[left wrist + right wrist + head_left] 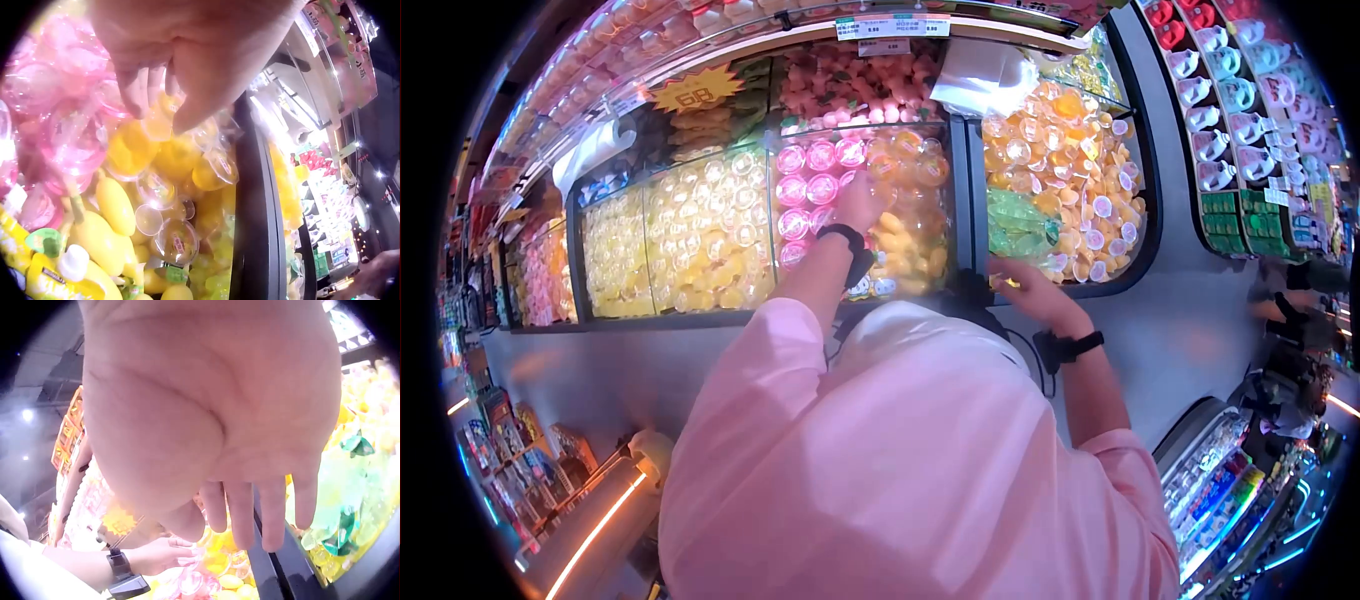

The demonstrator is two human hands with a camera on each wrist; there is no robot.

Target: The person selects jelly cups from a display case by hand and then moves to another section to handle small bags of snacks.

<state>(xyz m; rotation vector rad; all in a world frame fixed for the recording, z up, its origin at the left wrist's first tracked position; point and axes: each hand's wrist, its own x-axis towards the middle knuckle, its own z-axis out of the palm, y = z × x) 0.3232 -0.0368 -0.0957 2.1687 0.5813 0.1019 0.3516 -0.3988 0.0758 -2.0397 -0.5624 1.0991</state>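
Note:
My left hand (860, 205) reaches over the middle bin, at the line between pink round clear-lidded tubs (822, 155) and orange round packs (910, 160). Seen from the left wrist, its loosely bent fingers (128, 94) point down right at the orange packs (132, 147). Yellow mango-shaped packs (112, 199) lie below, pink tubs (74, 134) to the left. The right hand (1040, 295) hovers by the front edge of the display, near the black divider (968, 200) and a green clear pack (1015, 222). In the right wrist view its palm (212, 425) faces the camera, fingers extended, holding nothing.
Pale yellow cups (710, 220) fill the bins to the left. Orange cups (1050, 130) heap in the right-hand bin. A yellow price sign (696, 92) and plastic bag rolls (595, 150) stand behind. Another rack (1240, 120) holds packs at far right, with people (1295, 300) near it.

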